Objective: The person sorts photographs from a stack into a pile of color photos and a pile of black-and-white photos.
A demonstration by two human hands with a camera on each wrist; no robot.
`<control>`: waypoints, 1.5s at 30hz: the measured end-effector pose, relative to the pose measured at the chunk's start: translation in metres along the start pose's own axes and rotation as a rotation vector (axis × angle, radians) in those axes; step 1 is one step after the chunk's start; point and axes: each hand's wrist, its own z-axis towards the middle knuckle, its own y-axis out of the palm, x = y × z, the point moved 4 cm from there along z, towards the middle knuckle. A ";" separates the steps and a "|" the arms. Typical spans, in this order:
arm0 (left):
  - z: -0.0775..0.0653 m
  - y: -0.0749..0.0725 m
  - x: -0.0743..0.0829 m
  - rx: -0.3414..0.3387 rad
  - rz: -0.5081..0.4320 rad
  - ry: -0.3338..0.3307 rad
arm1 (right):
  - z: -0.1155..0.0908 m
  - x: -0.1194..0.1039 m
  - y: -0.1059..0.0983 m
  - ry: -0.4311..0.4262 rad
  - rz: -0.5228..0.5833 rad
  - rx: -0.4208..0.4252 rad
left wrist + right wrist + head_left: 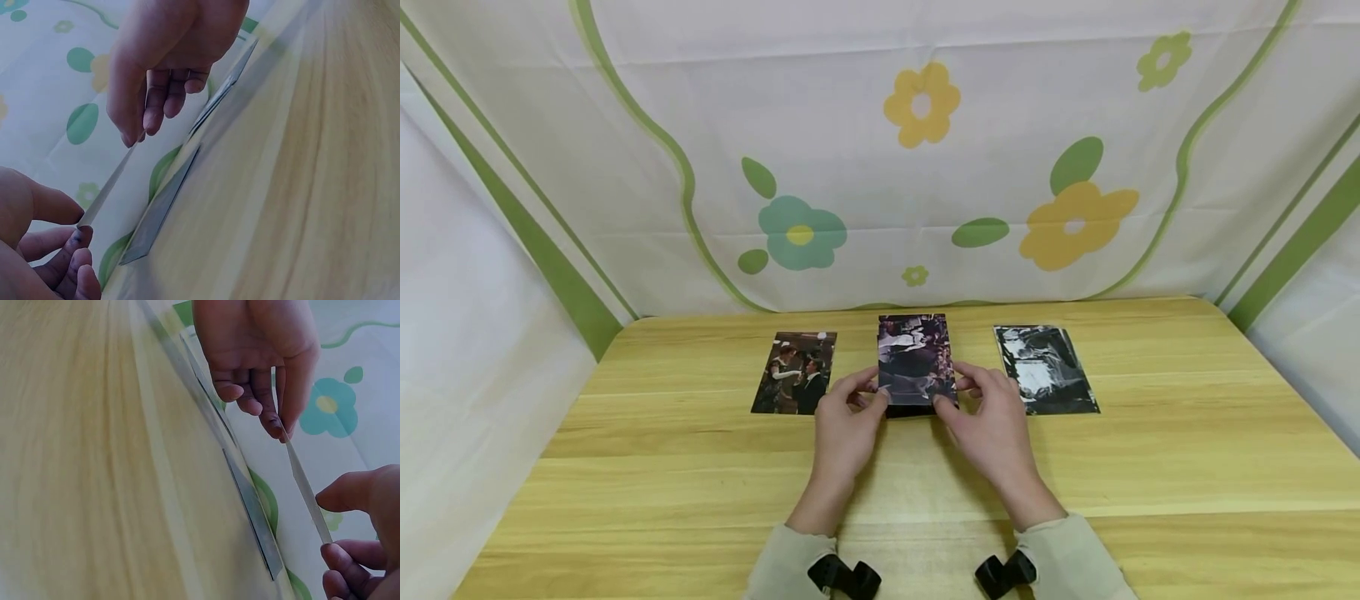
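A colour photo print (913, 358) is held up between both hands, above the table at the middle. My left hand (847, 425) pinches its lower left edge between thumb and fingers. At the lower right edge my right hand (992, 425) pinches it the same way. Seen edge-on in the left wrist view, the photo (107, 187) is thin and apart from the tabletop. Beneath it lies another print (910, 412), mostly hidden, with a dark strip showing. A colour photo of people (794, 373) lies to the left. Black-and-white prints (1047, 370) lie slightly fanned to the right.
The prints lie on a light wooden table (662, 467) near its back edge. A white cloth with flower patterns (865, 125) hangs behind it, and white cloth (475, 333) closes off the sides. A black strapped device (844, 577) sits on each wrist.
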 end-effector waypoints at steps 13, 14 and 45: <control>0.003 -0.024 0.003 -0.005 0.030 -0.015 | -0.007 -0.010 0.012 -0.022 0.044 -0.029; 0.004 -0.028 0.003 -0.003 0.039 -0.019 | -0.008 -0.012 0.015 -0.031 0.052 -0.034; 0.027 -0.145 -0.034 0.242 0.210 -0.214 | -0.011 -0.093 0.127 -0.083 0.211 -0.285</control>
